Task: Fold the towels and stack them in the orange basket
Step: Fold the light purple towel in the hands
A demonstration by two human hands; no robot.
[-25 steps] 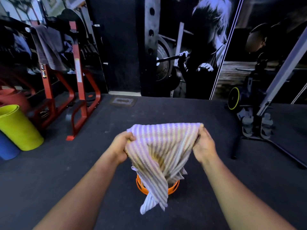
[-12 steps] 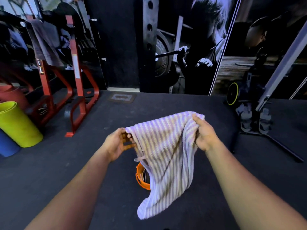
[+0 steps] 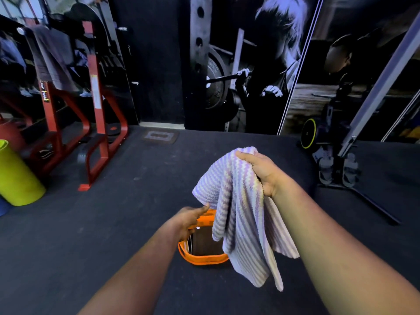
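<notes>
right hand point(image 3: 261, 171) grip: closed on towel point(image 3: 238, 214) top | towel hangs lengthwise over orange basket point(image 3: 203, 259) | left hand point(image 3: 188, 220) grip: loose, empty, just below loose corner, nearer it

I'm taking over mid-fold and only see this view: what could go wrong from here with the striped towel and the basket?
1. Only the right hand grips the striped towel, by one bunched end; it hangs unfolded and may go into the orange basket crumpled.
2. The left hand reaches toward a hanging edge beside the basket's rim; it could knock the basket.
3. The towel's low corner could drag on the dark floor.
</notes>
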